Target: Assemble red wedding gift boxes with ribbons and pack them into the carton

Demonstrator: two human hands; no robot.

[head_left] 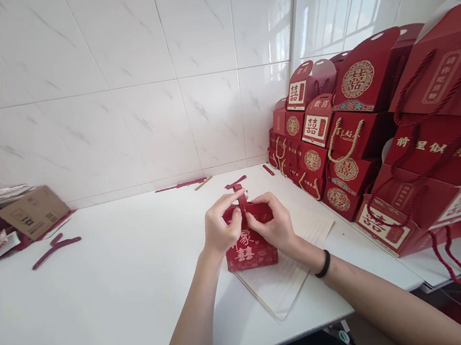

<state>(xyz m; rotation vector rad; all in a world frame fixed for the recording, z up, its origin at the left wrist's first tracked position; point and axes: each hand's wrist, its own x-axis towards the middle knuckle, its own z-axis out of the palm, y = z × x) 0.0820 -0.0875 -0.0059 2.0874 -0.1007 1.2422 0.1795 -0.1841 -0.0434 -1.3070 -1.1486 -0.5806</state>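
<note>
On the white table we see, against the right wall, a big stack of finished red gift boxes with rope handles. Far left lies a cardboard carton, and dark red strips are scattered nearby. At centre, a small red box stands on a sheet of pale lined paper. Both our hands work at its top: left hand pinching the upright red tab, right hand curled, fingers pressing the flap beside it. Risk, as we judge it: pulling the tab too hard may tear it or tip the light box.
</note>
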